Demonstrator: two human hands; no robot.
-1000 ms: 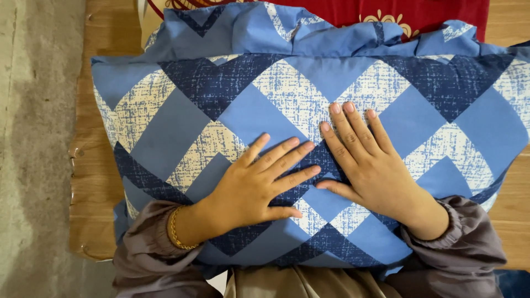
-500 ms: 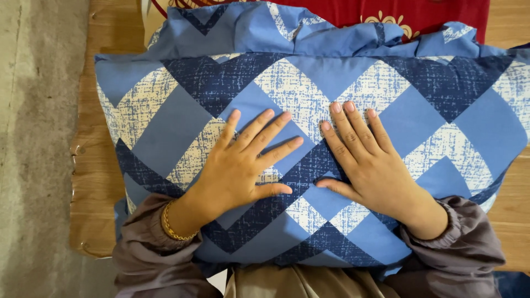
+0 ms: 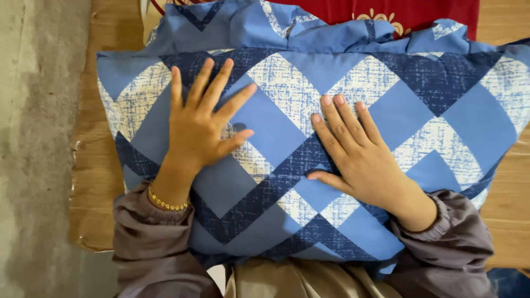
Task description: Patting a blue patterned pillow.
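On pillow [image 3: 430, 110], left hand [image 3: 196, 129] slid up-left, flat, fingers spread; right hand [image 3: 359, 160] flat, unmoved.

matt cloth pillow [image 3: 309, 127] — scuffed wooden board [image 3: 94, 176]

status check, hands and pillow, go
Left hand and right hand flat, fingers spread, on blue zigzag pillow. Pillow lies on wooden surface. Nothing in the way.

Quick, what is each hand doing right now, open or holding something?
Left hand: open, fingers spread, flat on the blue patterned pillow, holding nothing.
Right hand: open, palm down on the same pillow, holding nothing.
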